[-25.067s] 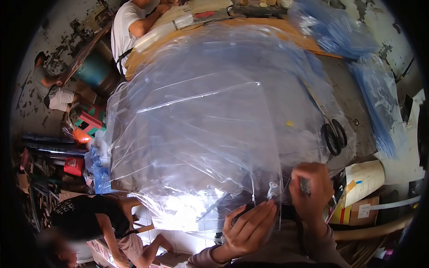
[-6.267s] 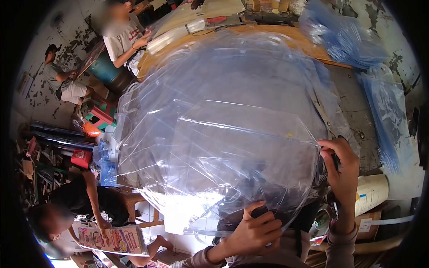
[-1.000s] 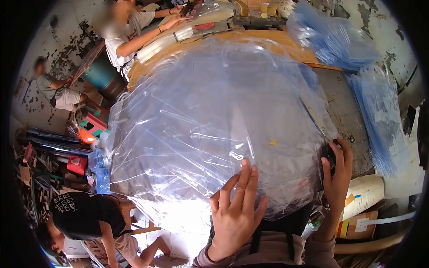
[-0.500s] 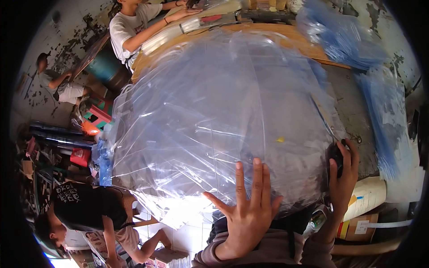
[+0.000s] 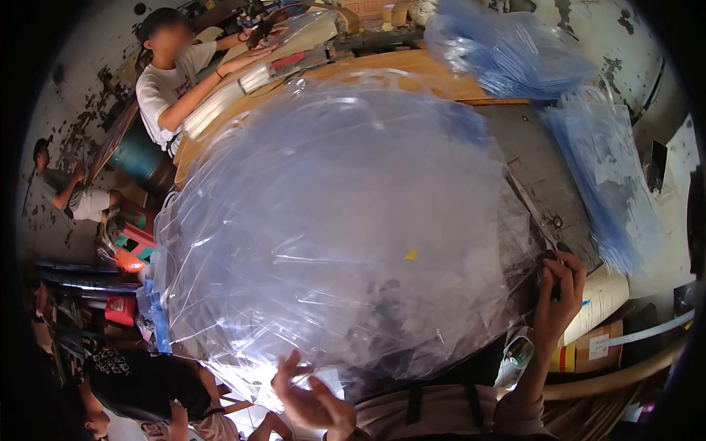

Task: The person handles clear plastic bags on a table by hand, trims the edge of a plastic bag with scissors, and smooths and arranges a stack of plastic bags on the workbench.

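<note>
Head view: clear plastic sheets point(image 5: 353, 220) cover most of the worktop point(image 5: 522, 143), spread before the person in a broad, rounded-looking heap. Film thin, glossy, creased; glare strongest at the near left. A small yellow scrap point(image 5: 410, 254) shows within the sheets' outline, right of middle.

Right hand point(image 5: 560, 301) at the near right edge; grip narrow, fingers curled about the black handles of the scissors point(image 5: 531, 209). Slender metal blades point away from the person, along the right margin of the film.

Left hand point(image 5: 315, 400) at the near left edge; grip fairly wide, fingers loosely bent and parted, nothing seen held (contact with the film: cannot tell).

Beyond the heap, a smooth wooden board point(image 5: 397, 71). At far right, a layered bluish plastic stack point(image 5: 507, 55); nearer, a second, longer stack point(image 5: 603, 184), flat and wrinkled.
</note>
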Demonstrator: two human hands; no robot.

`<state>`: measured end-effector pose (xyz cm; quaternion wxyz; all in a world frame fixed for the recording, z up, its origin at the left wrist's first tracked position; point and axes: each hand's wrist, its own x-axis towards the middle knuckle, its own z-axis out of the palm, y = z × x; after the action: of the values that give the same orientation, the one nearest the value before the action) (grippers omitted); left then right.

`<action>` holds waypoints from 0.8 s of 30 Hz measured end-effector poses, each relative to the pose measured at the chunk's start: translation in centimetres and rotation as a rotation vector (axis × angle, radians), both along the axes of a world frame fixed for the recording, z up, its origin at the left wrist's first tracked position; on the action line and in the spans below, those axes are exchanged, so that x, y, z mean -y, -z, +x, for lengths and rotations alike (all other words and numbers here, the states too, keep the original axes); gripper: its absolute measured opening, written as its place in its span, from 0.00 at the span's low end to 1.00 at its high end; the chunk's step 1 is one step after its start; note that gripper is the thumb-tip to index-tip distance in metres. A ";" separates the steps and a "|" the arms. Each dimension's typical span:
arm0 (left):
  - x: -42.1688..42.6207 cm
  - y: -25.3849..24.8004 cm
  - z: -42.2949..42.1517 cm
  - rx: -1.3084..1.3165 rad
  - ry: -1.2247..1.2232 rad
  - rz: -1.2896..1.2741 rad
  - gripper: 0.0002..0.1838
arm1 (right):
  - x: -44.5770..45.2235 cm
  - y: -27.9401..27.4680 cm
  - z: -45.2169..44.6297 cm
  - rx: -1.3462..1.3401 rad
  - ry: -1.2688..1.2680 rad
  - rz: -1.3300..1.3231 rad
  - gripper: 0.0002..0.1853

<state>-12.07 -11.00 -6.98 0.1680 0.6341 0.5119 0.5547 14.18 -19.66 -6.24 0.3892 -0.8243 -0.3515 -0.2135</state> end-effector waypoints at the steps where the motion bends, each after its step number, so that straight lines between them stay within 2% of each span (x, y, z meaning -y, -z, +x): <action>1: 0.1 0.0 -0.7 -0.004 -0.074 0.000 0.23 | 0.1 0.0 0.1 0.013 -0.018 -0.004 0.07; 4: -1.1 -0.6 -1.8 0.015 -0.212 0.037 0.28 | 0.1 0.0 0.0 0.037 -0.030 -0.043 0.07; 5: -1.5 -0.5 -3.2 0.038 -0.191 -0.034 0.29 | -0.1 -0.2 -0.1 0.058 -0.029 -0.065 0.07; 7: -3.1 -1.9 -4.8 -0.290 -0.164 -0.056 0.29 | -0.2 -0.5 -0.1 0.013 -0.022 -0.085 0.07; 8: -3.7 -1.9 -6.4 -0.485 -0.202 -0.086 0.28 | -0.4 -0.7 -0.1 0.085 -0.023 -0.132 0.07; 9: -3.8 -2.0 -6.3 -0.490 -0.194 -0.083 0.28 | -0.5 -0.9 -0.2 0.158 -0.024 -0.177 0.07; 10: -4.0 -2.2 -6.1 -0.627 -0.286 0.001 0.28 | -0.6 -1.4 -0.6 0.208 0.000 -0.213 0.07; 11: -4.1 -2.5 -5.8 -0.763 -0.380 0.087 0.28 | -0.6 -1.8 -1.1 0.202 0.006 -0.215 0.07; 12: -3.7 -3.2 -4.9 -0.772 -0.379 0.030 0.28 | -0.7 -2.2 -1.6 0.092 -0.058 -0.142 0.07; 14: -2.4 -4.6 -2.3 -0.643 -0.061 -0.012 0.30 | -1.0 -2.7 -2.9 -0.088 -0.217 -0.028 0.09; 15: -1.6 -5.7 1.2 -0.498 0.007 0.028 0.24 | -1.3 -3.0 -3.8 -0.090 -0.218 -0.035 0.09; 16: -0.9 -6.0 2.4 -0.559 0.276 -0.205 0.30 | -1.8 -3.3 -4.7 -0.151 -0.321 -0.023 0.10; 17: -0.5 -6.6 4.2 -0.492 0.538 -0.168 0.25 | -2.1 -3.5 -5.3 -0.211 -0.426 -0.009 0.11; 18: -0.8 -5.1 5.0 -0.576 0.696 -0.063 0.30 | -2.3 -3.4 -5.7 -0.210 -0.433 -0.015 0.11; 20: -1.0 -4.5 7.7 -0.544 0.685 -0.059 0.32 | -2.5 -3.0 -6.1 -0.471 -0.444 -0.009 0.12; 22: -1.1 -4.0 9.2 -0.515 0.682 -0.053 0.34 | -2.7 -2.7 -5.9 -0.491 -0.437 -0.019 0.13; 24: -1.2 -3.5 9.9 -0.479 0.577 -0.071 0.29 | -2.9 -2.5 -5.5 -0.509 -0.425 -0.025 0.13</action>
<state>-2.22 -9.76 -3.52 0.2149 0.8577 0.3559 0.3025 8.63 -16.81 -3.70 0.4902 -0.7642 -0.4094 0.0896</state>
